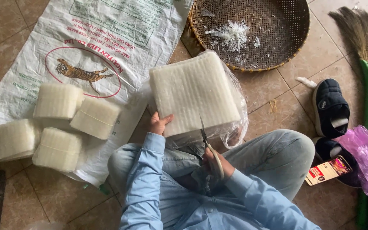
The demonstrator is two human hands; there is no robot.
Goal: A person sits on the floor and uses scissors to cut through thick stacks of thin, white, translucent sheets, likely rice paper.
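Floor-level: right hand [217, 164] scissors [207, 147] clear-bagged white block [194, 93].

left hand [159, 124] gripping white block [194, 92], scissors [210, 149]

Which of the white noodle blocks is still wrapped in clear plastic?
The large block held by the left hand, with scissors at its edge. The four smaller banded blocks on the white sack lie bare.

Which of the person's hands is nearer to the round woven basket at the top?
The left. The left hand grips the lower left edge of the big white block, which lies just below the woven basket. The right hand holds scissors lower down, near the lap.
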